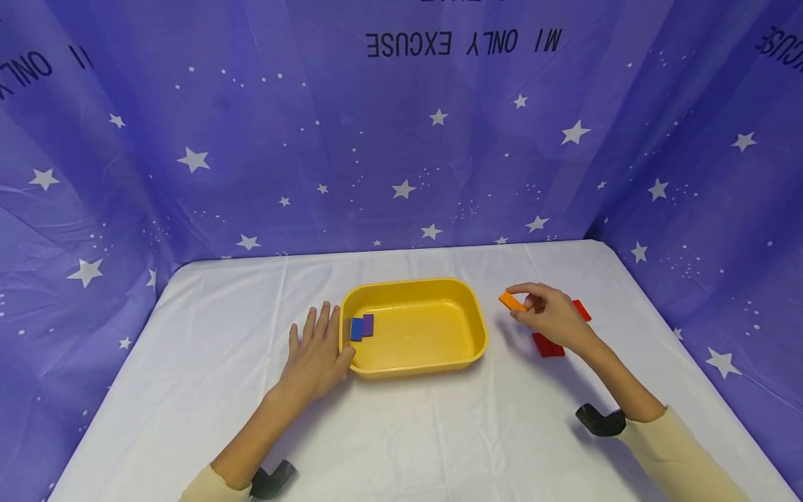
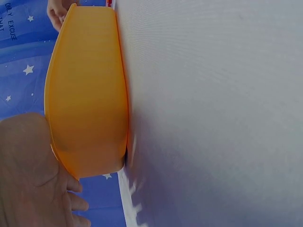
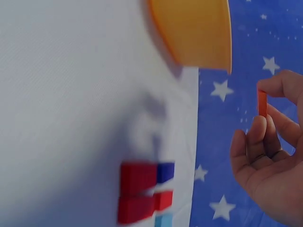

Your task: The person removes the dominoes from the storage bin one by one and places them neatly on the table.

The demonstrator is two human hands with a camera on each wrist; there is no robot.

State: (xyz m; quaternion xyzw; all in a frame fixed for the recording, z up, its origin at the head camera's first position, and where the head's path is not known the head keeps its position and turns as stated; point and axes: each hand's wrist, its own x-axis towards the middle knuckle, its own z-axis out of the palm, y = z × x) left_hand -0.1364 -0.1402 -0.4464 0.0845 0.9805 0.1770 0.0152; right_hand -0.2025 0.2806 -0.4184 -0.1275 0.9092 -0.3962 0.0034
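Observation:
A yellow plastic tray (image 1: 423,341) stands on the table, with a blue block (image 1: 356,329) and a purple block (image 1: 368,325) side by side at its left end. My left hand (image 1: 316,366) rests against the tray's left rim, fingers extended and thumb at the near corner. To the right of the tray, my right hand (image 1: 555,317) pinches an orange block (image 1: 512,300) between thumb and fingertips, above the table. Under and behind that hand lie dark red blocks (image 1: 548,345) and a brighter red block (image 1: 582,310). The right wrist view also shows a dark blue block (image 3: 165,172) and a light blue block (image 3: 163,220).
White cloth (image 1: 401,439) covers the table. Purple star-printed curtains (image 1: 401,153) hang behind it and along both sides. A black strap piece (image 1: 600,420) sits at the right wrist, another black piece (image 1: 273,481) at the left.

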